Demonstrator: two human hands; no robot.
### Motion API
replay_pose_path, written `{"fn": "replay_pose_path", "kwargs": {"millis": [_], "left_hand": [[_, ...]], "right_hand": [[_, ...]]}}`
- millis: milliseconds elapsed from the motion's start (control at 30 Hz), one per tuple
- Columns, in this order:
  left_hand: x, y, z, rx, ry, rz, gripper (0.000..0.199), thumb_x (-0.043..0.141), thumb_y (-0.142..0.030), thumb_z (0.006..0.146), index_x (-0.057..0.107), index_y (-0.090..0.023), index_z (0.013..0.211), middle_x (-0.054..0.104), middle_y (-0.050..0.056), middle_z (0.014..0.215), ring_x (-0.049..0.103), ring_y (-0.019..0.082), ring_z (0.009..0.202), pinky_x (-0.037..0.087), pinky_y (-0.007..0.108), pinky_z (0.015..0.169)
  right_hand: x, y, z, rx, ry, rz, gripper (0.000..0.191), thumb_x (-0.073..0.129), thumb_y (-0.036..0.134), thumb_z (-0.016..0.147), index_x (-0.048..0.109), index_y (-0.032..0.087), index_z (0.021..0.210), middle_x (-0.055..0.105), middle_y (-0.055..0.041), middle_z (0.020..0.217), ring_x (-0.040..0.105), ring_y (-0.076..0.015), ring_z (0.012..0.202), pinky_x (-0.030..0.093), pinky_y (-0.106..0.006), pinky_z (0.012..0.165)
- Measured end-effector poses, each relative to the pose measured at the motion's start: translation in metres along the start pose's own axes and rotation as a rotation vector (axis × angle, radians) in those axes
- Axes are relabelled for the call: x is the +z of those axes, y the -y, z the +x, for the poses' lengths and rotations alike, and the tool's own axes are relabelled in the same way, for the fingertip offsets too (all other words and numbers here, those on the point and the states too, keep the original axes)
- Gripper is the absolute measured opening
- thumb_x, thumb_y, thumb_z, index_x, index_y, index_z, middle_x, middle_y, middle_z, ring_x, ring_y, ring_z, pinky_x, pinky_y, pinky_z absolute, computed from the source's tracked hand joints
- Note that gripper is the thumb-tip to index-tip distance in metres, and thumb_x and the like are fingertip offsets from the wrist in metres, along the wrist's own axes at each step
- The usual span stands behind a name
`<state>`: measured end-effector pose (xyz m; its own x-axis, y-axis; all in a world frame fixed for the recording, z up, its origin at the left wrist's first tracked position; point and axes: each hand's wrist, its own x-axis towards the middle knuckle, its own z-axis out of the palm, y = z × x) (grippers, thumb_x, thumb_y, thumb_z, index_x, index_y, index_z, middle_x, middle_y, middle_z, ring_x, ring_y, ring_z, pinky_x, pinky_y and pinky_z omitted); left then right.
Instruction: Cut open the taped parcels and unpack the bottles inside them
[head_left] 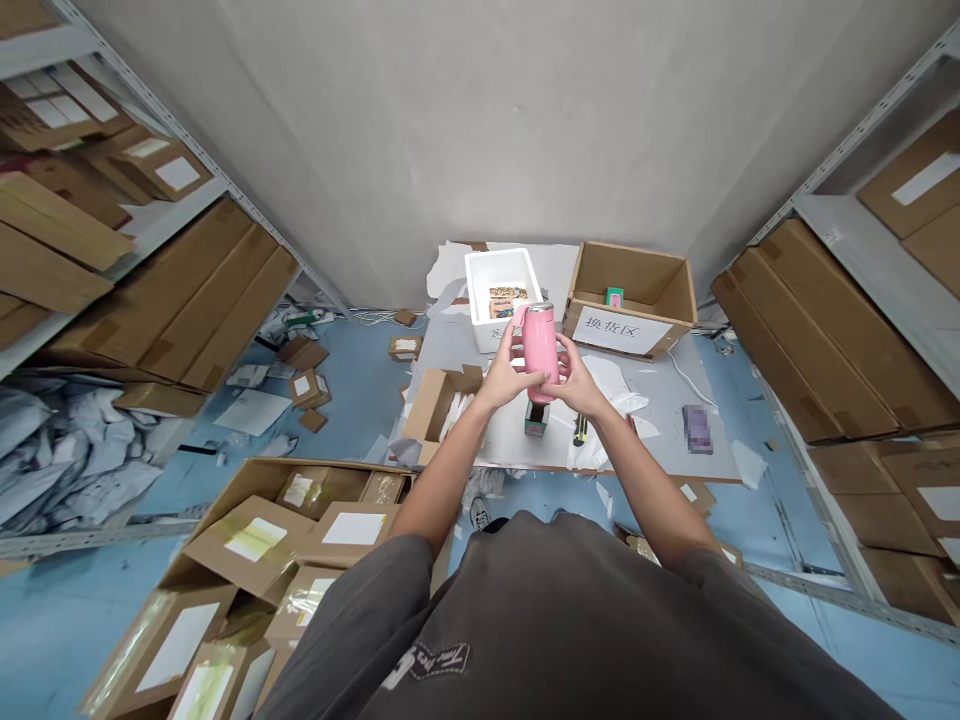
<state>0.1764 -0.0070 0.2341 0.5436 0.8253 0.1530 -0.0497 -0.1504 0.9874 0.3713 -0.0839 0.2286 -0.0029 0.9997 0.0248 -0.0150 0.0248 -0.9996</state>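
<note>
Both hands' fingers [517,352] clasping pink bottle [540,348], its base hiding small box [535,420], label unreadable

Pink bottle [540,350], upright, silver-capped, above the table.

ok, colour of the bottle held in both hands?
Pink metal bottle with a silver top; head view.

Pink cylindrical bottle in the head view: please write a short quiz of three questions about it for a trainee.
1. True or false: both hands grip the pink cylindrical bottle.
2. Which hand touches its upper part: left hand or right hand?
3. What stands behind it on the grey table? A) white foam box B) red bucket

Key: 1 true; 2 left hand; 3 A.
</note>
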Motion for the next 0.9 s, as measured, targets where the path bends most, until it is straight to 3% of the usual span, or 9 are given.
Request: {"fn": "replay_pose_path", "kwargs": {"millis": [200,333,433,633,833,900], "left_hand": [[-0.011,0.002,0.002,0.004,0.116,-0.087,0.135,0.096,-0.050,0.078,0.012,-0.039,0.183,0.052,0.017,0.165,0.067,0.035,0.132,0.063,0.050,0.106],[-0.008,0.001,-0.001,0.009,0.115,-0.029,0.127,0.093,-0.051,0.083,0.015,-0.039,0.183,0.048,0.017,0.170,0.062,0.035,0.140,0.063,0.048,0.107],[-0.004,-0.001,-0.004,-0.009,0.045,0.033,0.130,0.096,-0.049,0.079,0.018,-0.037,0.182,0.048,0.018,0.170,0.059,0.037,0.144,0.063,0.049,0.107],[-0.007,0.005,0.000,-0.017,0.062,-0.106,0.138,0.098,-0.055,0.077,0.011,-0.041,0.182,0.056,0.016,0.161,0.069,0.034,0.134,0.061,0.051,0.109],[-0.009,0.002,-0.001,-0.057,0.039,-0.083,0.139,0.102,-0.049,0.073,0.016,-0.043,0.182,0.051,0.016,0.164,0.066,0.033,0.134,0.063,0.047,0.105],[-0.012,0.001,0.000,-0.073,0.059,-0.106,0.140,0.103,-0.046,0.071,0.017,-0.042,0.182,0.052,0.016,0.163,0.067,0.033,0.132,0.064,0.047,0.103]], "right_hand": [[-0.011,0.000,0.000,0.046,0.134,0.119,0.140,0.106,0.051,0.066,0.023,0.045,0.178,0.069,-0.0097,0.143,0.073,-0.0335,0.124,0.064,-0.055,0.105],[-0.009,-0.003,0.001,0.019,0.062,0.040,0.139,0.105,0.047,0.066,0.025,0.040,0.180,0.071,-0.0094,0.137,0.072,-0.0323,0.120,0.061,-0.056,0.109],[-0.004,0.000,-0.003,-0.008,-0.003,-0.059,0.134,0.101,0.045,0.071,0.025,0.039,0.181,0.067,-0.0114,0.145,0.069,-0.0328,0.121,0.064,-0.054,0.105],[-0.008,0.012,-0.004,0.016,0.103,-0.011,0.134,0.102,0.050,0.071,0.026,0.041,0.181,0.069,-0.0106,0.142,0.071,-0.0350,0.123,0.065,-0.056,0.104],[-0.001,0.010,-0.008,-0.008,-0.047,-0.102,0.131,0.101,0.051,0.072,0.026,0.042,0.180,0.066,-0.0117,0.145,0.069,-0.0370,0.124,0.064,-0.058,0.105],[-0.001,0.007,-0.010,-0.008,-0.018,-0.100,0.132,0.101,0.053,0.073,0.024,0.044,0.180,0.062,-0.0121,0.152,0.068,-0.0371,0.127,0.065,-0.057,0.102]]}}
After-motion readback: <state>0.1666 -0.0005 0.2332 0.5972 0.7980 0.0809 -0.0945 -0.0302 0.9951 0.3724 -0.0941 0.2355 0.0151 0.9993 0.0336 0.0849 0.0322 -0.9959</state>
